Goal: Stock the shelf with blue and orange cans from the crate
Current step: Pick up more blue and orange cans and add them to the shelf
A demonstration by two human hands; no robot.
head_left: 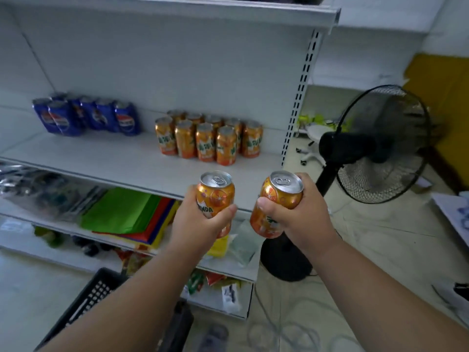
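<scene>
A white shelf (106,158) carries blue cans (86,115) at left and orange cans (210,138) at right; a black fan (380,143) stands beside it. Below, the left hand (200,222) and right hand (299,212) each clasp an orange can, left can (215,191) upright, right can (279,201) tilted, above the black crate (88,301).

Premises: small shop or stockroom. White slotted-upright retail shelving (142,161) carries grouped blue cans (86,115) and orange cans (210,138); packaged goods (127,214) below it; pedestal fan (380,143) right of it.
</scene>
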